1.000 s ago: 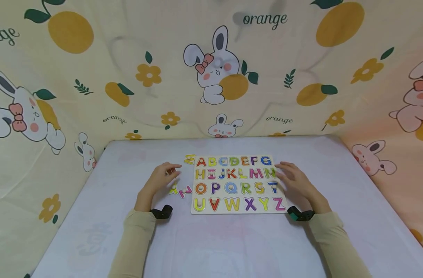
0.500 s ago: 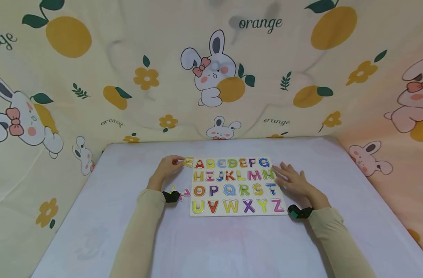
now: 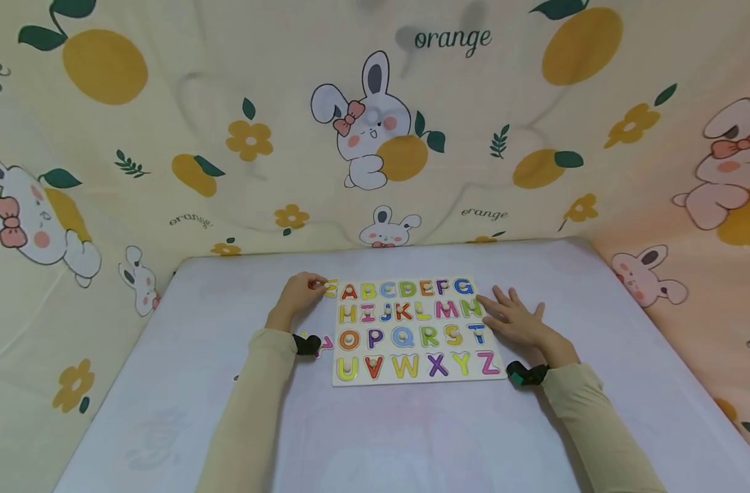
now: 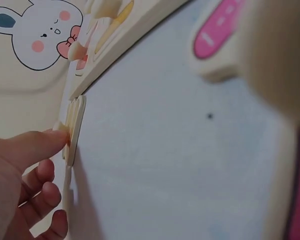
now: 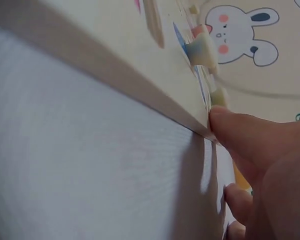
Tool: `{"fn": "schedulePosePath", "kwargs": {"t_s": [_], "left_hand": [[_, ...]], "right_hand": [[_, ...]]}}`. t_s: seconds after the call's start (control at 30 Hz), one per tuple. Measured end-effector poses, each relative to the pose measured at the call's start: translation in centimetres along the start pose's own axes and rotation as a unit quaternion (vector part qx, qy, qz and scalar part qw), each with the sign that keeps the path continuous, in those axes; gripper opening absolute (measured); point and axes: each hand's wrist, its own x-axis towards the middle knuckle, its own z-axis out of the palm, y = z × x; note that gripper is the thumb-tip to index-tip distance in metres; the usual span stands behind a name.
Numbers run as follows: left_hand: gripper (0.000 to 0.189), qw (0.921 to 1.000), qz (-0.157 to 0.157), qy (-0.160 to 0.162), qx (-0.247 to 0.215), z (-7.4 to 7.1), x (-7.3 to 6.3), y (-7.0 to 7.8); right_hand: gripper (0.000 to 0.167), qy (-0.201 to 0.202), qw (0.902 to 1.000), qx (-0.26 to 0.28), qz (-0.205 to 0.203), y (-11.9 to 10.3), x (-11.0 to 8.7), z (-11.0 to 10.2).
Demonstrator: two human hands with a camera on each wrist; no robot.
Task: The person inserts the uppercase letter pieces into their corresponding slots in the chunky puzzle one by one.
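Observation:
In the head view, a cream alphabet puzzle board [image 3: 405,385] lies on the table, with bright letters from A to Z in rows. My left hand [image 3: 301,293] is at its upper left corner, where thumb and fingers pinch the knob of a yellow letter piece [image 3: 331,288], which looks like a W or M. Seen edge-on in the left wrist view, that piece [image 4: 76,131] is beside the board. My right hand [image 3: 515,320] touches the board's right edge with fairly straight, spread fingers; its thumb [image 5: 230,125] presses the edge in the right wrist view.
A pink letter piece [image 3: 327,342] lies left of the board, partly hidden by the black wrist camera [image 3: 307,345]. A sliver of a yellow-green piece shows beside it. Behind the white table [image 3: 375,438] hangs a cloth [image 3: 448,185] printed with rabbits and oranges.
My left hand has moved up and right to the yellow letter piece and now pinches it. My right hand's fingers have spread at the board's right edge. The head view has shifted slightly.

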Motion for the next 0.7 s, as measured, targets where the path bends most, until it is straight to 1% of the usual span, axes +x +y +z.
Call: {"fn": "schedulePosePath", "kwargs": {"t_s": [0.1,0.2,0.4,0.47,0.57,0.7], "left_hand": [[0.023,0.9999,0.001,0.000,0.012,-0.1,0.2,0.0],[0.024,0.9997,-0.011,-0.009,0.021,-0.2,0.2,0.1],[0.024,0.9991,-0.003,-0.030,0.031,-0.5,0.4,0.4],[0.024,0.9990,-0.008,-0.032,0.031,-0.6,0.3,0.3],[0.024,0.9991,-0.009,-0.024,0.034,-0.8,0.2,0.2],[0.023,0.9998,-0.003,0.001,0.020,-1.2,0.1,0.0]], "right_hand": [[0.065,-0.004,1.0000,0.004,0.004,0.0,0.0,-0.1],[0.066,-0.008,0.9998,0.015,0.006,-0.2,-0.1,-0.1],[0.067,-0.008,0.9996,0.027,0.009,-0.2,-0.2,-0.2],[0.067,-0.006,0.9996,0.028,0.008,-0.2,-0.2,-0.1],[0.067,-0.002,0.9995,0.030,0.006,-0.2,-0.2,-0.1],[0.066,0.000,0.9995,0.030,0.004,-0.4,-0.3,-0.3]]}}
